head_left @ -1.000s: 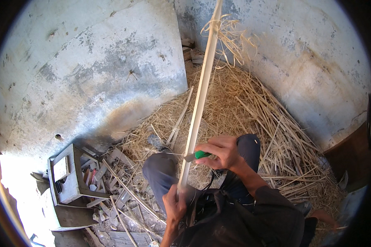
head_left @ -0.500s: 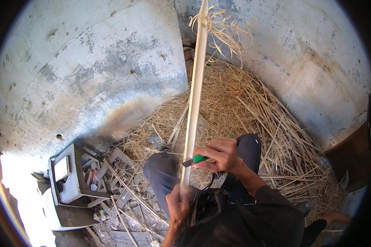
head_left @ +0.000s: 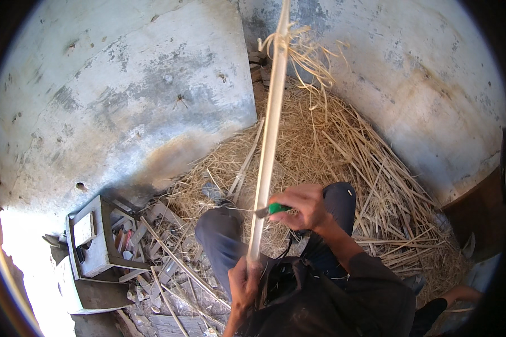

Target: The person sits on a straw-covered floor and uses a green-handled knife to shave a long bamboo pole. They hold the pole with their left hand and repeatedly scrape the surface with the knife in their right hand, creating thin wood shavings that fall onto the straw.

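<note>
A long pale split strip of bamboo or wood (head_left: 270, 129) slants up and away from my lap, with thin curled shavings (head_left: 312, 62) hanging near its far end. My left hand (head_left: 244, 281) is closed around its lower part, close to my body. Higher up, my right hand (head_left: 302, 205) grips a knife with a green handle (head_left: 278, 208). The short dark blade (head_left: 262, 213) lies against the strip, its edge slightly blurred. The strip's far tip runs out at the top of the view.
Shavings (head_left: 208, 168) and long loose strips (head_left: 376, 168) cover the floor ahead and to the right. A worn wooden stool-like frame (head_left: 104, 261) lies at left beside debris. Stained pale walls (head_left: 152, 84) stand ahead. Another person's arm (head_left: 461, 293) shows at lower right.
The far end of the strip has swung slightly right, its curled shavings shifting down and right. My right hand and the knife have moved slightly up along the strip; my left hand keeps its grip.
</note>
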The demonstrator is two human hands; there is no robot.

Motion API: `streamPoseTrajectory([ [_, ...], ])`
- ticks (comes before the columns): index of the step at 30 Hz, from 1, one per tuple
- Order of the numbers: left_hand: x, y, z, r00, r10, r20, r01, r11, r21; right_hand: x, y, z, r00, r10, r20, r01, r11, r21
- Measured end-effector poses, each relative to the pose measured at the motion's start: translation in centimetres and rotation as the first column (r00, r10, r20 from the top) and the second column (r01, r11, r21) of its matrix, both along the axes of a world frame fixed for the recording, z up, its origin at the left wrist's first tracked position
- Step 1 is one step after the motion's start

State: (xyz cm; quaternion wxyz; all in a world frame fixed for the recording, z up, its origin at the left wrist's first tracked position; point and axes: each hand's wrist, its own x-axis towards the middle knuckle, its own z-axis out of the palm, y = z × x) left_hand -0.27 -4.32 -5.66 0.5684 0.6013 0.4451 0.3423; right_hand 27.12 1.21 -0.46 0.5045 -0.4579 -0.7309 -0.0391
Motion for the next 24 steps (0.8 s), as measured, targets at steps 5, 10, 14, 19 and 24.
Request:
streamPoseTrajectory([
  [5,1.0,1.0,1.5,0.994,-0.002,0.109,0.004,1.000,-0.025,-2.3,-0.8,-0.8,0.996,0.036,0.086,-0.037,0.999,0.008],
  [10,1.8,1.9,2.4,0.996,0.019,0.082,-0.028,0.993,0.111,-2.9,-1.0,-1.0,0.997,0.016,0.082,-0.017,1.000,0.023],
  [14,2.0,2.0,2.4,0.998,0.037,0.044,-0.043,0.987,0.157,-2.7,-1.1,0.0,0.994,-0.015,0.106,0.011,0.999,0.035],
  [19,2.2,2.1,2.9,0.998,0.044,0.040,-0.050,0.985,0.166,-2.5,-0.9,0.4,0.992,-0.039,0.119,0.030,0.997,0.071],
  [24,1.9,2.1,2.9,0.999,0.026,0.036,-0.031,0.991,0.130,-2.5,-0.8,0.5,0.991,-0.052,0.126,0.043,0.996,0.073],
])
